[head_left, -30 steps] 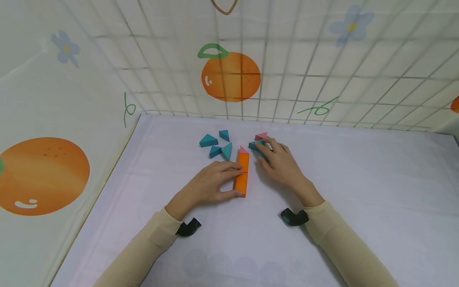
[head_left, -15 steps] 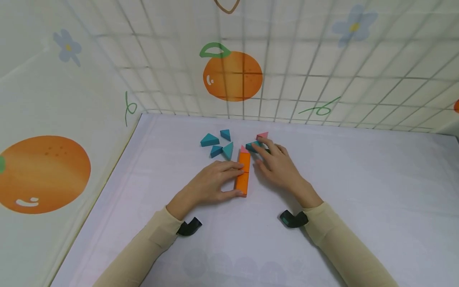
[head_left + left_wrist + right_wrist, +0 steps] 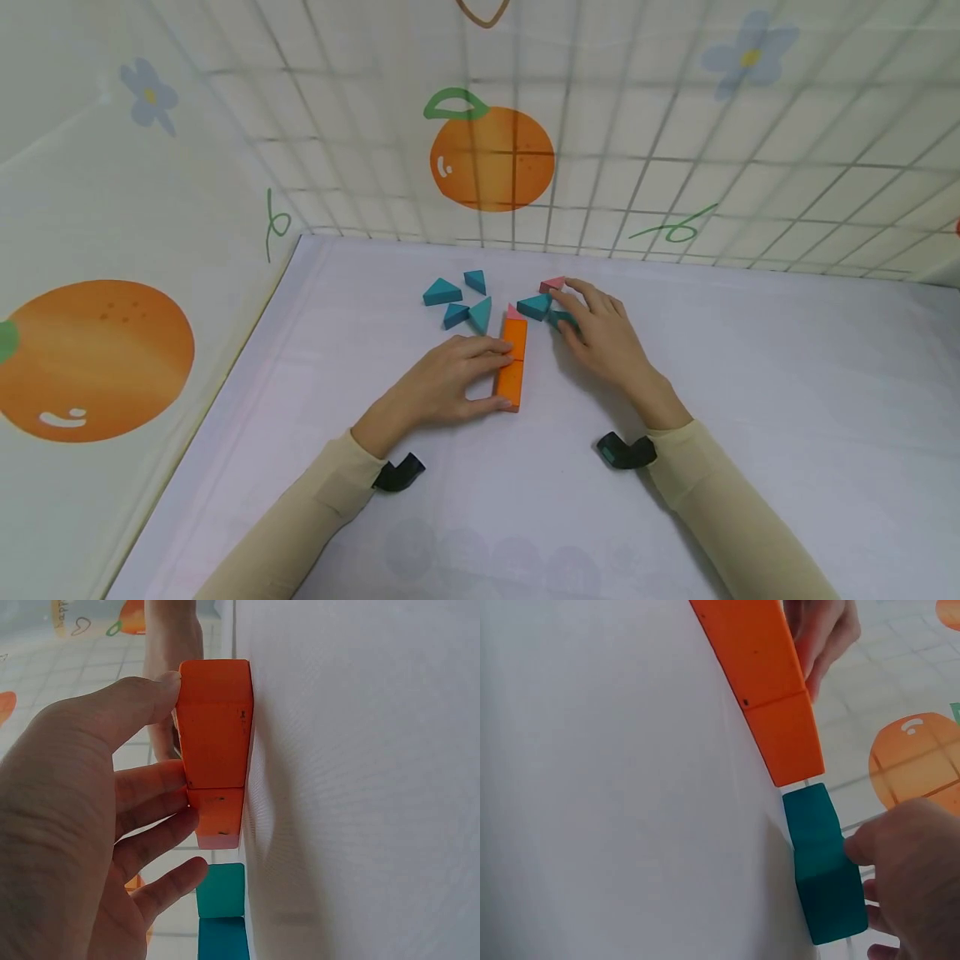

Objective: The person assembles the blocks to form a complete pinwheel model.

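In the head view, two orange blocks [image 3: 511, 383] lie end to end, with a small pink triangular block [image 3: 514, 312] at their far end. My left hand [image 3: 442, 382] touches their left side and top with thumb and fingertips. Right of them lies a teal triangular block [image 3: 534, 307]. Beside it, another teal triangular block [image 3: 564, 319] is partly hidden by my right hand [image 3: 609, 337], whose thumb and index finger spread around it without a clear pinch. The right wrist view shows the thumb against the teal pieces [image 3: 829, 892]. A second pink triangular block [image 3: 552, 285] sits by the right fingertips.
Several teal triangular blocks [image 3: 442, 292] form a loose group left of the orange pair's far end. A white cloth [image 3: 735, 367] covers the table. Behind it rises a patterned curtain [image 3: 600, 125] printed with oranges and flowers.
My right hand pushed a teal triangular block left, close to the pink tip, then let go and drew back right over the second teal block. The left hand stays on the orange blocks.
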Available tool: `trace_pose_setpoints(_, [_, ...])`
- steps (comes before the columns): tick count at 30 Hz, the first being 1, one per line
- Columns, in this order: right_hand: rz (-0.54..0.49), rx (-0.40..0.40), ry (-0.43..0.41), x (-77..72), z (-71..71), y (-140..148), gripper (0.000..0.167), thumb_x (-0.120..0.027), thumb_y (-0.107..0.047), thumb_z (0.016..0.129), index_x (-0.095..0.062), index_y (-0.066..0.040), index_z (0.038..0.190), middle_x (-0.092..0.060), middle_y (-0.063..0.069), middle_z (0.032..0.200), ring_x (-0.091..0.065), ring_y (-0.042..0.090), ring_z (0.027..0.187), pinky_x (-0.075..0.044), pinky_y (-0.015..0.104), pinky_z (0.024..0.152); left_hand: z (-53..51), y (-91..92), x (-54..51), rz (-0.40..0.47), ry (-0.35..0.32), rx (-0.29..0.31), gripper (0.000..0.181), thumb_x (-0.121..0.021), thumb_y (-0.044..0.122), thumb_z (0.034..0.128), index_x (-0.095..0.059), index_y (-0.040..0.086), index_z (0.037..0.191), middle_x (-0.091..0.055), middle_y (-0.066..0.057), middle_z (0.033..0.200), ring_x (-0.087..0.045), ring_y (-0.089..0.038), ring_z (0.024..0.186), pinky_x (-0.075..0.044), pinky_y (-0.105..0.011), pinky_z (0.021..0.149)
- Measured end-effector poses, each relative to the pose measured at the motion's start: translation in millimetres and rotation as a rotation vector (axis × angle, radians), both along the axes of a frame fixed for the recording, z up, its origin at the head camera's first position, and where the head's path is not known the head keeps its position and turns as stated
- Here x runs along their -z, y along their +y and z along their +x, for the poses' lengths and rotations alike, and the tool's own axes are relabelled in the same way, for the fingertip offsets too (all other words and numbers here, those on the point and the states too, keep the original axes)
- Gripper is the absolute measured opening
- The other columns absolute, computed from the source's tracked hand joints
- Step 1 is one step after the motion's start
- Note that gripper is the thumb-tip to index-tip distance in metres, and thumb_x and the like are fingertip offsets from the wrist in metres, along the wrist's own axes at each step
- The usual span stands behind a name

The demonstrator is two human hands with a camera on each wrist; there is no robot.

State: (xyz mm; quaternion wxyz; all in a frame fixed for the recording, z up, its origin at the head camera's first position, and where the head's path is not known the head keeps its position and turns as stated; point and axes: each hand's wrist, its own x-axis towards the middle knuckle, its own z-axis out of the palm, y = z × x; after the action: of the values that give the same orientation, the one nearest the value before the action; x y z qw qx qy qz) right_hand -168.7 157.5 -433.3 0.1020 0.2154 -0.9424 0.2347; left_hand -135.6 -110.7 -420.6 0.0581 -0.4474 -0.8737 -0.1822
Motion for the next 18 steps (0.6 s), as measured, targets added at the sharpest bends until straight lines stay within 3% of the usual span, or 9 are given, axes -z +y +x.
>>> trace_pose_setpoints(4, [0.003, 0.011, -0.027, -0.1, 0.2, 1.6, 0.046, -0.058, -0.018, 0.097, -0.050, -0.012, 0.142, -0.040, 0.018, 0.149, -0.042, 0.040, 0.133, -0.030, 0.058, 0.110, 0.6, 0.1, -0.4, 0.007, 0.002, 0.004, 0.060, -0.075, 0.050, 0.0812, -0.068, 0.010, 0.125, -0.062, -0.002, 0.132, -0.057, -0.018, 0.122, -0.046, -0.034, 0.105])
trace_pose_setpoints(9, [0.026, 0.079, -0.029, 1.8, -0.5, 4.2, 0.043, -0.056, -0.019, 0.098, -0.051, -0.011, 0.140, -0.039, 0.019, 0.149, -0.040, 0.040, 0.135, -0.030, 0.058, 0.111, 0.6, 0.3, -1.1, 0.005, 0.002, 0.003, 0.059, -0.075, 0.050, 0.0813, -0.068, 0.010, 0.124, -0.063, -0.002, 0.132, -0.057, -0.018, 0.121, -0.046, -0.034, 0.105])
trace_pose_setpoints(14, [0.024, 0.128, 0.026, 5.7, -1.8, 8.5, 0.042, -0.057, -0.017, 0.097, -0.053, -0.010, 0.138, -0.041, 0.020, 0.146, -0.040, 0.041, 0.135, -0.031, 0.059, 0.109, 0.5, 0.3, -1.0, 0.001, -0.001, -0.001, 0.059, -0.076, 0.050, 0.0812, -0.068, 0.010, 0.125, -0.063, -0.002, 0.132, -0.057, -0.018, 0.121, -0.046, -0.034, 0.105])
trace_pose_setpoints(18, [0.040, 0.090, 0.073, 5.2, -1.8, 4.7, 0.043, -0.058, -0.014, 0.095, -0.055, -0.011, 0.137, -0.043, 0.019, 0.146, -0.039, 0.041, 0.137, -0.032, 0.059, 0.109, 0.4, 0.1, -1.2, 0.003, 0.000, 0.002, 0.059, -0.076, 0.049, 0.0811, -0.068, 0.010, 0.124, -0.063, -0.002, 0.132, -0.057, -0.018, 0.121, -0.046, -0.033, 0.105])
